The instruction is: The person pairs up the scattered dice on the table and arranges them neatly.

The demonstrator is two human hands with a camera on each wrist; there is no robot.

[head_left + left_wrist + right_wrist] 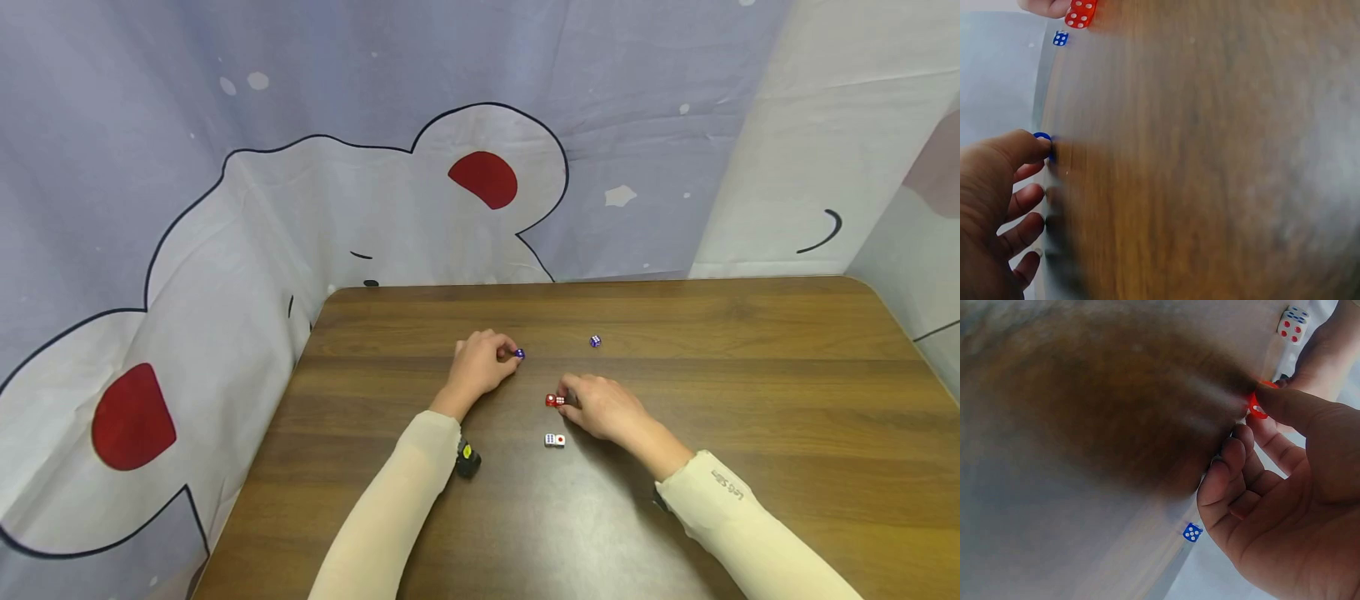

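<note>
My left hand point(478, 362) pinches a blue die point(521, 354) between thumb and forefinger on the tabletop; only a blue edge point(1043, 135) shows past the thumb in the left wrist view. To the right, my right hand point(603, 406) has thumb and finger on a red die point(560, 401), which sits side by side with another red die point(551, 400). The right wrist view shows red point(1257, 407) at that thumb tip, mostly covered. Nearer the body, two white dice point(555, 441) stand together. A second blue die point(596, 341) lies apart, beyond the right hand.
The brown wooden table point(787, 375) has rounded far corners. A patterned curtain point(637, 125) hangs behind it and along the left side. Black wrist-worn gear point(468, 460) sits at the left cuff.
</note>
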